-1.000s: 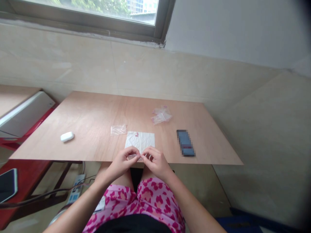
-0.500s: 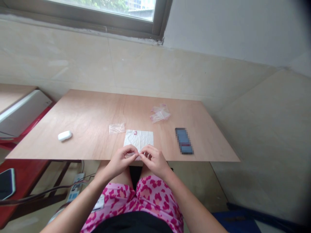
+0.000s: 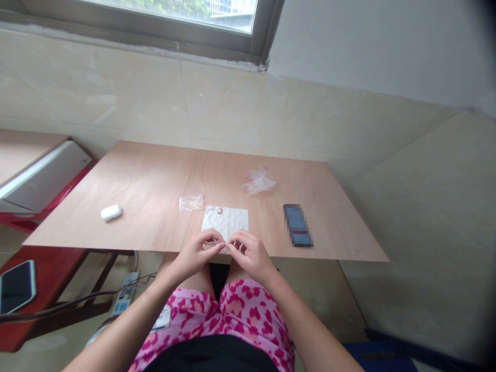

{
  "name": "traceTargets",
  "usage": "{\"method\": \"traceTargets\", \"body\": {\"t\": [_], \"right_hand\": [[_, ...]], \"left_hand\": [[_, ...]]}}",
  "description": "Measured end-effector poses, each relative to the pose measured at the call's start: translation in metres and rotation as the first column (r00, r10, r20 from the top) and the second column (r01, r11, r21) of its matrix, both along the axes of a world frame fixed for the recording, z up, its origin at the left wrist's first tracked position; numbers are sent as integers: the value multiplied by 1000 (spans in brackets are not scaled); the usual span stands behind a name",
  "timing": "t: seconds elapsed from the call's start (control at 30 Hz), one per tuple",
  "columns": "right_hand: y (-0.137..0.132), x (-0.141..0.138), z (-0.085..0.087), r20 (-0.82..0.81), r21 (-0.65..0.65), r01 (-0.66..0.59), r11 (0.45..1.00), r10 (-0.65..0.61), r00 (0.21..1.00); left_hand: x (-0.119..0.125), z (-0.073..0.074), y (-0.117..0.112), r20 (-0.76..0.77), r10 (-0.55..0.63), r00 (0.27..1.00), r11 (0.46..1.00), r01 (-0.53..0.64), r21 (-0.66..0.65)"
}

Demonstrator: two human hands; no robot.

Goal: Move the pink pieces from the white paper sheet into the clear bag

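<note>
Pinching a tiny unclear item (image 3: 214, 242) between left hand (image 3: 197, 254) and right hand (image 3: 250, 256)

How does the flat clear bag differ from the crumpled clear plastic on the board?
The flat clear bag lies in one thin layer; the crumpled clear plastic is bunched up, perhaps several bags. The crumpled plastic covers more of the plywood board and shows red marks, the flat bag none. The flat bag sits beside the white sheet, the crumpled plastic farther away. Both are clear.
</note>
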State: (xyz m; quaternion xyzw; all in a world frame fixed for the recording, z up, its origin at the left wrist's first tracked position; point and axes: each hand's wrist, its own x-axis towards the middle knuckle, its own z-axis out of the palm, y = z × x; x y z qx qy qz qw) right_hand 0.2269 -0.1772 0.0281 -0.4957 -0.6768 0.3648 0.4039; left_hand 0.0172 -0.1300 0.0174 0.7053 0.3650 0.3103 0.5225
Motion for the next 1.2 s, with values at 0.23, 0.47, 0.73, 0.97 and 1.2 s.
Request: {"method": "traceTargets", "body": {"t": [0.23,0.47,0.73,0.97,1.2], "right_hand": [[3,3,1,3,-7,38,999,-38,999],[0,-1,1,-10,-15,20,1000,-20,1000],[0,-2,1,11,-14,26,1000,-26,1000],[0,-2,-2,15,-19,19,1000,-18,1000],[2,2,-1,75,-19,-24,1000,25,997]], "left_hand": [[-6,4,6,-47,40,998,998,-37,51],[-2,4,2,-49,24,999,997,-20,72],[2,-1,-2,-66,8,998,996,-3,87],[2,-2,-3,-71,16,997,997,-10,77],[1,-1,-4,-98,29,995,996,-20,92]]}}
